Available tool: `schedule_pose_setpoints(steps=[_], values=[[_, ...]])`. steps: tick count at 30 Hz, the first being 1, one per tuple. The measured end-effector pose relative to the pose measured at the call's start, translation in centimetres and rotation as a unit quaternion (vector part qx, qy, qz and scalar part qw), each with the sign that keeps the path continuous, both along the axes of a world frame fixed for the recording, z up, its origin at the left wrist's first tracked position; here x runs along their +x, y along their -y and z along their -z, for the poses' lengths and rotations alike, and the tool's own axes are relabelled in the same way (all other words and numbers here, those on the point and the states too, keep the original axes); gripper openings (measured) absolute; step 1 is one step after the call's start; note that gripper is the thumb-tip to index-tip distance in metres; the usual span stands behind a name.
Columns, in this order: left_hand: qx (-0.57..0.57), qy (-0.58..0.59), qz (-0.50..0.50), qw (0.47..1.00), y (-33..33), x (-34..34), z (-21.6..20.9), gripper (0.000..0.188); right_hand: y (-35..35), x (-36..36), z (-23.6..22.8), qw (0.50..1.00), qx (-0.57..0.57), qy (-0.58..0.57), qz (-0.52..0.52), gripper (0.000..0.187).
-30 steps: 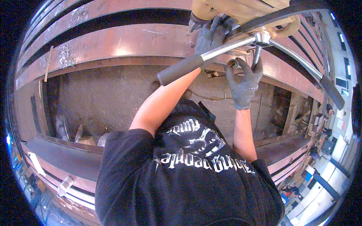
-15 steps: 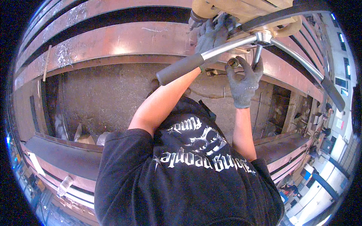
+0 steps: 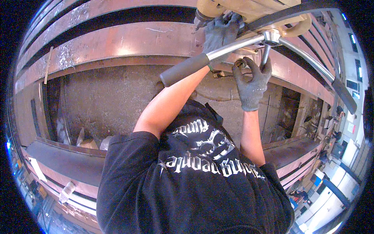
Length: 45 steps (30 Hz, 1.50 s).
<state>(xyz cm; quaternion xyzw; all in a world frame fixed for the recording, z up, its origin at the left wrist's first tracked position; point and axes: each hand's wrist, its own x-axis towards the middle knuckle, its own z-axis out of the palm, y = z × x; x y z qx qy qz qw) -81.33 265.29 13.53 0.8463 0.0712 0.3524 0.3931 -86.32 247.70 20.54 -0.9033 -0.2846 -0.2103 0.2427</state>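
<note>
A cream-coloured drilling machine (image 3: pixel 269 9) stands on the steel beams at the top of the view. Its three-spoke feed handle (image 3: pixel 272 38) has chrome arms and black grips. My left hand (image 3: pixel 221 35), in a grey knitted glove, reaches up behind one spoke to the machine's side. Its fingers are bent against the machine, and what they grip is hidden. My right hand (image 3: pixel 252 84), gloved alike, pinches a short round hollow metal piece (image 3: pixel 240 64) between thumb and a finger, below the hub. Its other fingers lie beside the downward spoke.
Rusty-brown steel beams (image 3: pixel 117 43) run across, with dark gaps between them. A grey-brown floor (image 3: pixel 113 93) shows below. A cable with a brass-coloured fitting (image 3: pixel 219 74) hangs near my left wrist. A clear plastic bottle (image 3: pixel 67 192) lies on the near beam at left.
My left hand has shifted slightly up and right along the machine. The round metal piece in my right hand has tilted a little. The feed handle has turned very slightly.
</note>
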Motion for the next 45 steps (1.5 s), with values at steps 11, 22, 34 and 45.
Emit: schedule_pose_setpoints(steps=[11, 22, 34, 45], values=[[0.011, -0.056, 0.008, 0.998, 1.1, -5.4, 3.2, 0.055, 0.1, 0.4, 0.4, 1.0, 0.004, -0.002, -0.015, 0.047], [-0.041, -0.015, 0.033, 0.999, 2.7, -8.7, -1.0, 0.064, -0.1, -0.1, -0.9, 0.997, -0.017, -0.072, -0.019, 0.048], [-0.235, -0.149, -0.047, 0.959, -1.2, -13.3, 0.7, 0.036, -0.6, -0.6, -1.3, 0.997, -0.006, -0.067, 0.023, 0.047], [-0.581, -0.31, 0.186, 0.729, -7.4, -19.4, -12.2, 0.046, 1.6, -0.5, -1.2, 0.993, 0.104, -0.044, 0.017, 0.044]])
